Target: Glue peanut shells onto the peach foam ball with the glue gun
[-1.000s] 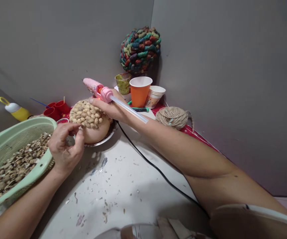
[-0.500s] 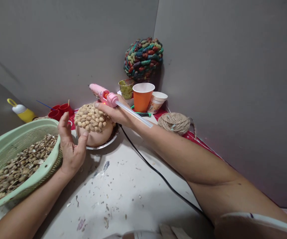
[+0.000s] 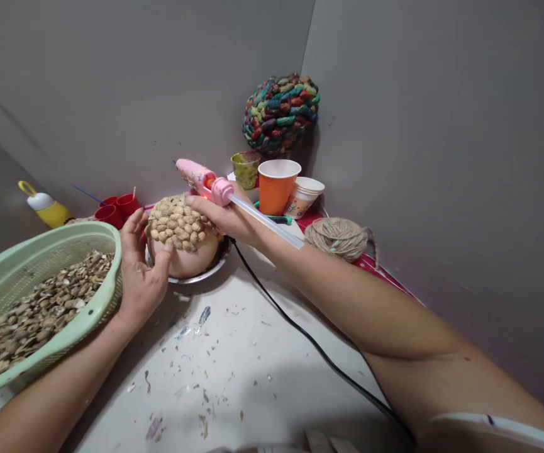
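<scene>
A round, pale ball (image 3: 189, 262), its upper part covered with peanut shells (image 3: 177, 223), rests in a shallow metal dish (image 3: 219, 263). My left hand (image 3: 145, 277) cups its left side, thumb against the front and fingers curled along the far left edge. In my right hand (image 3: 222, 215) is a pink hot glue gun (image 3: 200, 178), held above the right side of the ball. A long translucent glue stick (image 3: 266, 220) sticks out of its back, over my wrist. A black cord (image 3: 295, 322) runs down from below that hand. The gun's nozzle points away to the upper left.
A green basket (image 3: 106, 234) of shell pieces stands close at left. Behind are red cups (image 3: 127, 204), a yellow-and-white bottle (image 3: 49, 211), an orange cup (image 3: 275, 189), white paper cups (image 3: 304, 198), a twine coil (image 3: 338, 239) and a colourful ball (image 3: 281, 113) by the wall. Scraps dot the white table (image 3: 224, 371).
My left hand has closed in on the ball, its raised fingers lowering against the side. My right hand still holds the glue gun. The whole view has shifted slightly.
</scene>
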The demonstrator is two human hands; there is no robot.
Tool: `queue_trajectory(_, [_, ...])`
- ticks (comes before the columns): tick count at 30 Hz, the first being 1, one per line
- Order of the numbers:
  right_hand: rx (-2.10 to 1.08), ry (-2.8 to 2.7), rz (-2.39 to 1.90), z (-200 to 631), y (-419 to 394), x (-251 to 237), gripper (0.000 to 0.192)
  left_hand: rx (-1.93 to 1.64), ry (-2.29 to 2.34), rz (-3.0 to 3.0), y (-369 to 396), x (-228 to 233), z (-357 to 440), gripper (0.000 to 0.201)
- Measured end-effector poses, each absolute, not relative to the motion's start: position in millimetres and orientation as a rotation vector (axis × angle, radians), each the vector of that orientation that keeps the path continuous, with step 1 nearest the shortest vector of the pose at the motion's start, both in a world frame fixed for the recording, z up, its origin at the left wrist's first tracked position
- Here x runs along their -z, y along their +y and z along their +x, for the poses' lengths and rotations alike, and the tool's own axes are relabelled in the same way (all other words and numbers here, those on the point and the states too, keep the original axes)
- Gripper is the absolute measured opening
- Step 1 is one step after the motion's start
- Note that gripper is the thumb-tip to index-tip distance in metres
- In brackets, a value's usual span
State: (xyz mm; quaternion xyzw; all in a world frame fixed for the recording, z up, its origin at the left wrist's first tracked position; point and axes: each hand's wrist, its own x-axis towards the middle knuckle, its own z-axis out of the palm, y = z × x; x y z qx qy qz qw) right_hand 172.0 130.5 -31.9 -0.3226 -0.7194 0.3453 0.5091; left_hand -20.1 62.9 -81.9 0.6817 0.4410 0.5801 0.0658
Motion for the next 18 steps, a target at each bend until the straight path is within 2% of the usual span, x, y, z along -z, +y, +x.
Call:
queue_trajectory(12, [-0.831,-1.706,-0.761,172.7,131.3,31.5,0.028,-1.728,1.25,2.076,60.8,85.5,-28.6,0.055])
queue_trajectory(18, [-0.798,-1.723,-0.749,172.2,130.4,31.0,0.025,-1.702,1.323,2.097,63.6,88.3,-29.1,0.062])
